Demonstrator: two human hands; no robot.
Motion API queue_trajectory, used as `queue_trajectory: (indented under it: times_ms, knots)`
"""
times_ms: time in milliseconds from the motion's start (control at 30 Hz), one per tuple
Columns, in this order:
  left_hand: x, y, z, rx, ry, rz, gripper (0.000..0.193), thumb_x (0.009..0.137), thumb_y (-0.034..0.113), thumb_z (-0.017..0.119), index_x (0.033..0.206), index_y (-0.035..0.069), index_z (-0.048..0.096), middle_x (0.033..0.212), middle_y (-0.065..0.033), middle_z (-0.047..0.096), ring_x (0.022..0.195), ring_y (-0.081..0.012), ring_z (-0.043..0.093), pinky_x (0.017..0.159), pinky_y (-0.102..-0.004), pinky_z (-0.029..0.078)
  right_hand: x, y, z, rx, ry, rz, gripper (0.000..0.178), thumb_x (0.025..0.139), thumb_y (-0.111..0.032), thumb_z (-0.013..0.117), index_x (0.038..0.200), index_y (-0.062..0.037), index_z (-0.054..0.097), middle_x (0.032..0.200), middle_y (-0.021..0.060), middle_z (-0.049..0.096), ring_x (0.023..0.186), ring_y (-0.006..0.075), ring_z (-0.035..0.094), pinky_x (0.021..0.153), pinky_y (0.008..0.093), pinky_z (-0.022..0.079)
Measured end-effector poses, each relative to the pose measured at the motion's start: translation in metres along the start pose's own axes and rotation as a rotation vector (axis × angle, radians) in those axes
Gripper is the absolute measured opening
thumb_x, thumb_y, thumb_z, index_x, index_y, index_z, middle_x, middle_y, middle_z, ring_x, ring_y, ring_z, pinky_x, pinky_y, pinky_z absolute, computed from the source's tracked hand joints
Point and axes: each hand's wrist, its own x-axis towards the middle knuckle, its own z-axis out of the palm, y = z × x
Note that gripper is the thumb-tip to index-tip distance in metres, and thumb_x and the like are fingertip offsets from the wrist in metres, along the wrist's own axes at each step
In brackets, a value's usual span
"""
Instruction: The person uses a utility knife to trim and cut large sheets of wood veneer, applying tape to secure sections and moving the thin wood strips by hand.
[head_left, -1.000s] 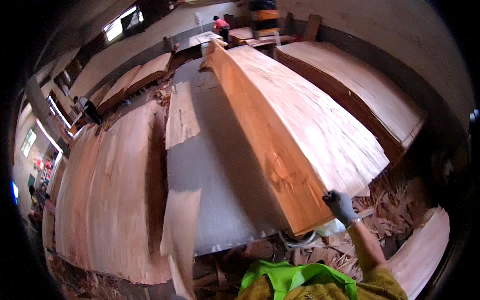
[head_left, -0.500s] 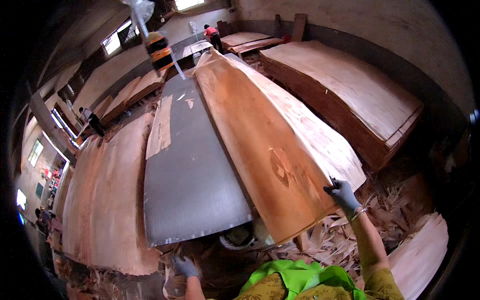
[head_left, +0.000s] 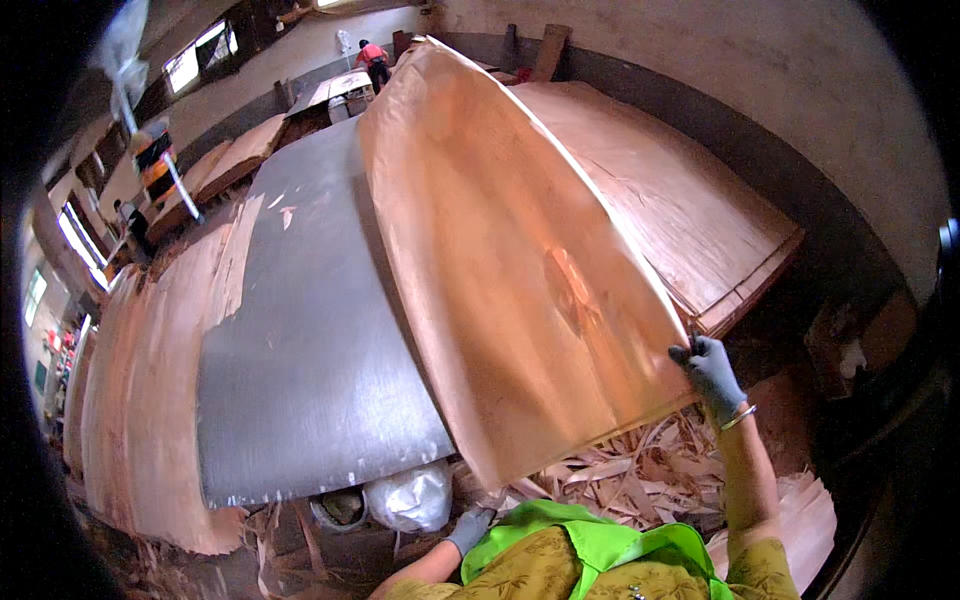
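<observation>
A large orange-brown wood veneer sheet [head_left: 470, 270] stretches lengthwise away from me, its right edge raised and its surface bowed. My right hand [head_left: 712, 375], in a grey glove with dark fingertips, is closed on the near right corner. A small dark piece sticks up by those fingers; I cannot make out what it is. Low in front of me, my left hand [head_left: 470, 528], also gloved, is close to the sheet's near left corner, fingers extended and seemingly apart from it. Under the sheet's left edge lies a smooth grey tabletop [head_left: 310, 350].
On the right stands a tall veneer stack [head_left: 690, 200]; on the left lie more veneer sheets [head_left: 150, 400]. Wood scraps [head_left: 640, 465] cover the floor by my feet. A white plastic bag [head_left: 410, 497] sits under the table. A hanging device [head_left: 155, 165] is at upper left; a person [head_left: 373, 62] works far back.
The veneer sheet has lifted along its right edge and shifted, now covering the paler sheet beside it. My left hand has moved right, toward the sheet's near left corner. My view has turned right.
</observation>
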Motion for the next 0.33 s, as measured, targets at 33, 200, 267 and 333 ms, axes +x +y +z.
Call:
queue_trajectory:
  times_ms: [33,200,267,333]
  knots:
    - [0.013,0.006,0.003,-0.112,-0.039,-0.078,0.022,0.090,0.015,0.045,0.099,0.002,0.060,0.095,-0.0227,0.063,0.084,-0.0395,0.061,0.075,-0.0455,0.048,0.018,0.013,-0.018,0.039,0.028,-0.006,0.016,0.083,-0.014,0.067,0.078,0.0007,0.064,0.069,-0.0098,0.050,0.061,0.0028,0.041,0.051,0.0223,0.034]
    - [0.092,0.039,0.051,-0.237,-0.009,-0.268,0.032,0.090,0.030,0.044,0.095,0.001,0.057,0.093,-0.0267,0.061,0.086,-0.0437,0.059,0.076,-0.0506,0.046,0.096,0.046,-0.109,0.034,0.030,-0.041,0.017,0.082,-0.016,0.068,0.078,-0.0001,0.064,0.067,-0.0103,0.048,0.058,0.0034,0.040,0.049,0.0231,0.033]
    - [0.140,0.075,0.056,-0.245,0.050,-0.322,0.050,0.084,0.046,0.052,0.105,0.001,0.052,0.094,-0.0270,0.061,0.087,-0.0437,0.059,0.076,-0.0497,0.046,0.133,0.075,-0.153,0.037,0.073,-0.073,0.017,0.082,-0.017,0.069,0.079,-0.0009,0.065,0.066,-0.0103,0.047,0.056,0.0037,0.039,0.048,0.0234,0.033]
    - [0.187,0.115,0.068,-0.561,0.003,-0.441,0.050,0.083,0.045,0.056,0.108,0.003,0.050,0.096,-0.0242,0.063,0.086,-0.0373,0.062,0.074,-0.0478,0.048,0.184,0.117,-0.207,-0.045,0.072,-0.086,0.020,0.080,-0.022,0.072,0.080,-0.0033,0.066,0.065,-0.0094,0.045,0.057,0.0029,0.039,0.048,0.0235,0.032]
